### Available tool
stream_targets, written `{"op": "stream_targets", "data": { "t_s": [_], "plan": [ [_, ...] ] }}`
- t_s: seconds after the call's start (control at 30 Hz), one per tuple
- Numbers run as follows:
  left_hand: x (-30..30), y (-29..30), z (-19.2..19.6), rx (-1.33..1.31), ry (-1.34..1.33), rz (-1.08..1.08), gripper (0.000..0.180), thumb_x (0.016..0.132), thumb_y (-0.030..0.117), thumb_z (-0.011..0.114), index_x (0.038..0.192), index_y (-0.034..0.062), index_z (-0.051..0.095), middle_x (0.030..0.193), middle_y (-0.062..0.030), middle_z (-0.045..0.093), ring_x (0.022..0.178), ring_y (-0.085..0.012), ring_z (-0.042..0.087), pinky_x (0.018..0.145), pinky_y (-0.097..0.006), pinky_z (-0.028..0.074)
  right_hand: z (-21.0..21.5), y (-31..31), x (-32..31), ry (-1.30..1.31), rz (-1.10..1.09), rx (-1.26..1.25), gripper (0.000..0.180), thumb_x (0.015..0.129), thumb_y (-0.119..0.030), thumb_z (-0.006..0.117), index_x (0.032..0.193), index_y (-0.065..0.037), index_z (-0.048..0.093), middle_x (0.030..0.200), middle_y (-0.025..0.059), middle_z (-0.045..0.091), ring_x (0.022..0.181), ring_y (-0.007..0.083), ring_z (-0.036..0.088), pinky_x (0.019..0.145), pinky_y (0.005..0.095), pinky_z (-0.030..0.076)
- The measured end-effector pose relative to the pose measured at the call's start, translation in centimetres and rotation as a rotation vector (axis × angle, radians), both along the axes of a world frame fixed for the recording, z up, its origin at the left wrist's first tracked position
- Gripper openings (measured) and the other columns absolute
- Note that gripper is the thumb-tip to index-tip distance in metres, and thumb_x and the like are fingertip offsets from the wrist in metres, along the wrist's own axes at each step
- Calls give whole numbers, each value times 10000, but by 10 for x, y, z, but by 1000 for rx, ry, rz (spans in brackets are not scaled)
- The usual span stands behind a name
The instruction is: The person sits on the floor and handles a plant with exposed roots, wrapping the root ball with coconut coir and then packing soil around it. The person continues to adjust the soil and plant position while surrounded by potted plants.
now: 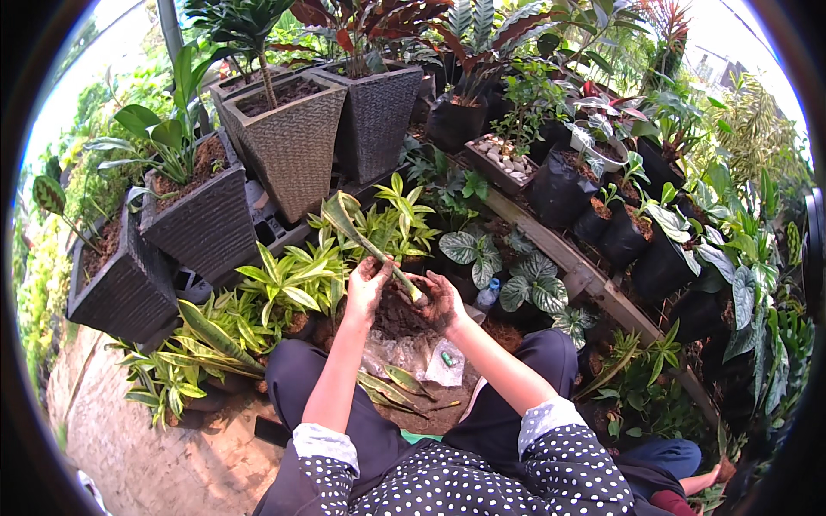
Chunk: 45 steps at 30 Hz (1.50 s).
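Note:
A snake plant cutting, a long green leaf with yellowish edges, slants up to the left between my hands. My left hand is closed around its lower stalk. At the pale base end, my right hand, its fingers dark with soil, is curled against the cutting. Below them lies a heap of dark soil, partly hidden by my hands. Crumpled clear plastic and a white packet with a small green item on it lie between my knees, near loose snake plant leaves.
Tall textured planters stand at the back left, with variegated leafy plants before them. A clear bottle stands right of my hands. A wooden beam runs diagonally beside black bagged plants. Another person's hand shows lower right.

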<state>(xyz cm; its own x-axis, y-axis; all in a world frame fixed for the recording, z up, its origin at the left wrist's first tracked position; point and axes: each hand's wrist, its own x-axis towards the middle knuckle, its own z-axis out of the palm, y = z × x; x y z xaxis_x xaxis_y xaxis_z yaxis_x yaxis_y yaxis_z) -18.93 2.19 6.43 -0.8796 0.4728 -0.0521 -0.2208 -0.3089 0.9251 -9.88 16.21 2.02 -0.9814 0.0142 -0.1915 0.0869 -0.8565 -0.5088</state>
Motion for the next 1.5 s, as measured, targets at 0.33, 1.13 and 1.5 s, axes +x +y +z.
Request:
{"op": "stream_targets", "data": {
  "t_s": [0.33,1.13,1.5],
  "plan": [
    [1,5,3,-61,3,37,225,842,162,639,1011,27,579,953,-85,642,865,-137,607,539,-261,492,17,-13,6,-106,-120,257,355,906,-266,522,1137,3,516,1038,126,615,949,205,616,817,315,520],
    [-3,10,-3,-23,85,-37,196,830,116,646,988,15,588,926,-79,646,877,-145,599,800,-279,469,28,3,7,-214,37,363,311,888,-205,559,1128,-9,541,1058,88,613,945,217,619,771,346,541],
    [-4,13,-5,-39,76,-56,199,822,100,654,973,-16,594,899,-88,646,857,-143,607,800,-267,460,49,-2,16,-130,138,268,293,871,-201,591,1088,-7,559,931,60,618,805,171,618,728,325,548]
  ]
}}
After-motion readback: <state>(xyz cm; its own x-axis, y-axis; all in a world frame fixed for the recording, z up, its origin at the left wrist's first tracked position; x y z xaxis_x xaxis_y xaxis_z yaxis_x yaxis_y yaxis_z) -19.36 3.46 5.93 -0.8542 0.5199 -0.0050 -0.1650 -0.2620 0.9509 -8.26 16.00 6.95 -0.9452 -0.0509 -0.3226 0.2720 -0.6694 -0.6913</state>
